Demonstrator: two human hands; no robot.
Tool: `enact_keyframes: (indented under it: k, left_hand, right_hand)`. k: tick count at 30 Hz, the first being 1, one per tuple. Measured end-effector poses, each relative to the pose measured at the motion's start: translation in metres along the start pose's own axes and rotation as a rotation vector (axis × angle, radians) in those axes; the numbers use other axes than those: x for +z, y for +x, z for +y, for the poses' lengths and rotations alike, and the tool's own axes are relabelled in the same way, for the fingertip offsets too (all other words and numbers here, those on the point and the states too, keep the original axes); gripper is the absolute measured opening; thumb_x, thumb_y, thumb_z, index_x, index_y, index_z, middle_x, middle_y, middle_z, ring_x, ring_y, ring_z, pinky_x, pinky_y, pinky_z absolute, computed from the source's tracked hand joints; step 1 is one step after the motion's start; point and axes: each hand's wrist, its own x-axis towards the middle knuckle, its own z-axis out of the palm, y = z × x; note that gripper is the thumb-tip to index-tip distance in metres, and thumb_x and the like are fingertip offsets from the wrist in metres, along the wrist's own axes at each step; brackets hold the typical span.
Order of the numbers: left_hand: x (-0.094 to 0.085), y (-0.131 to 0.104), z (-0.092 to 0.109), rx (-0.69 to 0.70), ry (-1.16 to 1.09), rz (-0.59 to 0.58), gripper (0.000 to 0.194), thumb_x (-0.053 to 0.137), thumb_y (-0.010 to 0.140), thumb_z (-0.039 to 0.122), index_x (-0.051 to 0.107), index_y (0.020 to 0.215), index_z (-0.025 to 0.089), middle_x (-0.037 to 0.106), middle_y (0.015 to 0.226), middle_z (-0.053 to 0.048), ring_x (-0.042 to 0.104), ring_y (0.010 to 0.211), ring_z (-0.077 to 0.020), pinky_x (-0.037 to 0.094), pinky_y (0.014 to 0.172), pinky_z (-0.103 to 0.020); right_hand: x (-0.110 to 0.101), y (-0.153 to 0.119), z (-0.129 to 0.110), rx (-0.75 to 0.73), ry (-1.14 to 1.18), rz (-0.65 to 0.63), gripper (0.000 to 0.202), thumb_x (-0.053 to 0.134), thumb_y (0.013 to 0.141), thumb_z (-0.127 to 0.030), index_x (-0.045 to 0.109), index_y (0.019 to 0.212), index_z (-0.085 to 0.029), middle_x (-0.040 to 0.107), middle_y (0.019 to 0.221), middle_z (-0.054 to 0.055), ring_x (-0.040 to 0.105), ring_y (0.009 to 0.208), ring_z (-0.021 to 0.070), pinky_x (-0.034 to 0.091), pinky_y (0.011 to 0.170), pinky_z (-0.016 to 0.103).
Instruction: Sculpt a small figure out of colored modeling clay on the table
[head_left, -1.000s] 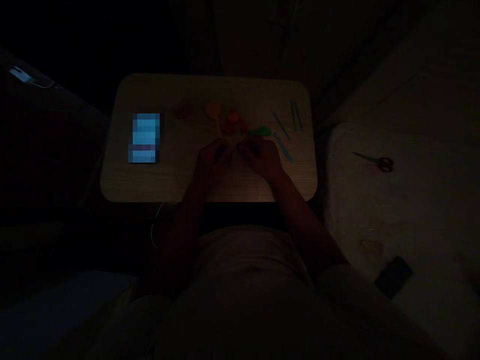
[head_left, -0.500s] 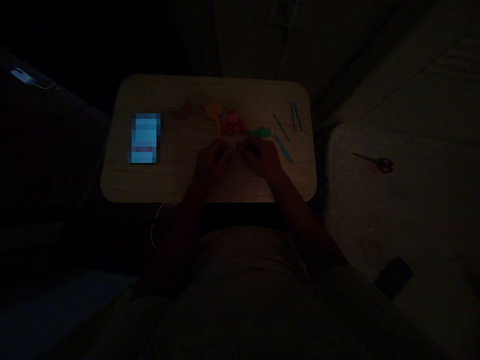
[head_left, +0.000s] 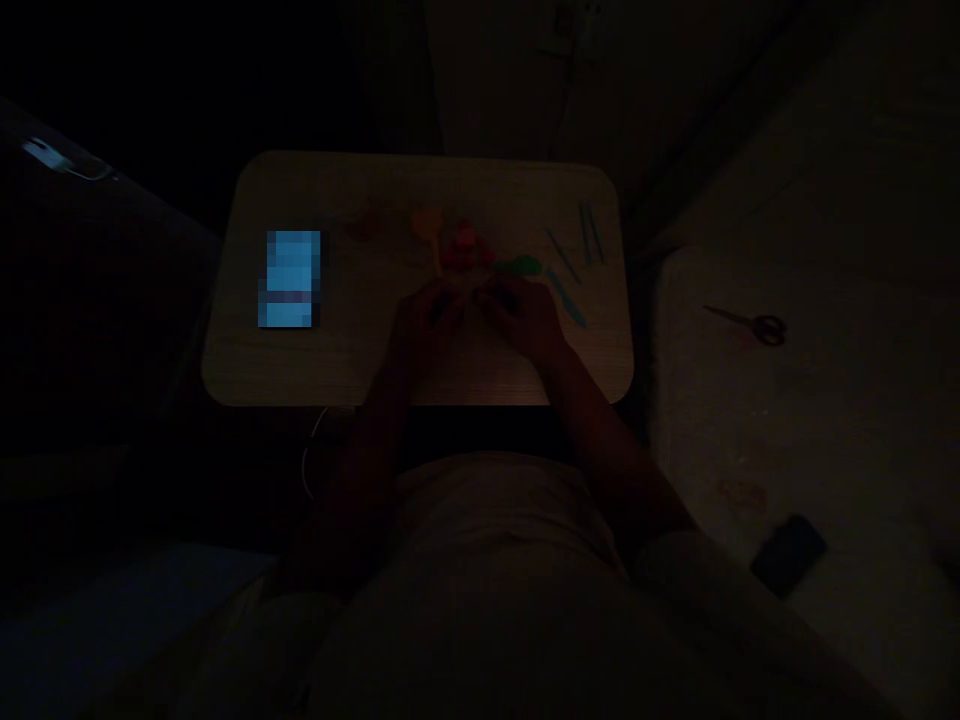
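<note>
In dim light, my left hand (head_left: pixel 426 315) and my right hand (head_left: pixel 521 312) face each other low over a small wooden table (head_left: pixel 337 360). The fingers of both are curled in a pinch; whatever lies between the tips is too dark to make out. Just beyond them sits a cluster of red pieces (head_left: pixel 465 240), like modelling clay. Left of it lies an orange toy shovel (head_left: pixel 427 225), its handle pointing toward my left hand. A green moulded piece (head_left: pixel 523 265) lies right behind my right hand. Beside that hand is a blue plastic knife (head_left: pixel 568 298).
Several thin blue sticks, one a slanted stick (head_left: pixel 562 254), lie at the table's right. A glowing, blurred phone (head_left: pixel 291 280) is at the left, with a faint reddish container (head_left: pixel 365 222) behind. Scissors (head_left: pixel 766 329) and a dark flat object (head_left: pixel 789 556) rest on the pale surface at right.
The picture has become a little darker. Both hands stay in nearly the same place, and the things on the table have not visibly moved.
</note>
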Motion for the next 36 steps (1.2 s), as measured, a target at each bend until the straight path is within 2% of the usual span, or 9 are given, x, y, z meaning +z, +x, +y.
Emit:
enact_keyframes:
  k: [6, 15, 22, 36]
  left_hand:
    - [0.0001, -0.0005, -0.0005, -0.011, -0.014, -0.002, 0.018, 0.065, 0.095, 0.039, 0.066, 0.086, 0.023, 0.067, 0.078, -0.001, 0.065, 0.077, -0.0176, 0.053, 0.071, -0.030]
    - [0.0002, -0.0002, -0.0001, -0.009, -0.010, 0.001, 0.019, 0.064, 0.095, 0.040, 0.065, 0.086, 0.024, 0.066, 0.076, -0.001, 0.064, 0.077, -0.0178, 0.052, 0.070, -0.029]
    - [-0.0002, -0.0003, 0.0002, -0.003, -0.012, -0.005, 0.018, 0.064, 0.096, 0.037, 0.065, 0.085, 0.023, 0.066, 0.076, -0.001, 0.064, 0.075, -0.0169, 0.053, 0.070, -0.030]
    - [0.0001, -0.0010, -0.0006, -0.005, -0.013, -0.006, 0.017, 0.064, 0.096, 0.036, 0.065, 0.086, 0.023, 0.066, 0.077, -0.001, 0.063, 0.076, -0.0166, 0.053, 0.071, -0.029]
  right_hand:
    - [-0.0004, 0.0005, -0.0009, 0.010, -0.004, -0.007, 0.024, 0.061, 0.098, -0.044, 0.076, 0.102, -0.025, 0.077, 0.090, 0.004, 0.067, 0.081, 0.0214, 0.051, 0.077, 0.035]
    - [-0.0004, 0.0004, -0.0002, 0.019, 0.014, -0.003, 0.028, 0.061, 0.097, -0.048, 0.076, 0.101, -0.025, 0.077, 0.091, 0.005, 0.068, 0.083, 0.0227, 0.052, 0.078, 0.036]
    - [-0.0008, 0.0006, -0.0003, 0.023, -0.002, -0.013, 0.024, 0.062, 0.098, -0.046, 0.075, 0.100, -0.025, 0.076, 0.087, 0.004, 0.066, 0.078, 0.0209, 0.050, 0.076, 0.035]
    - [-0.0010, 0.0003, -0.0018, 0.016, -0.015, -0.014, 0.025, 0.061, 0.098, -0.044, 0.075, 0.101, -0.024, 0.076, 0.089, 0.004, 0.067, 0.081, 0.0214, 0.049, 0.076, 0.035]
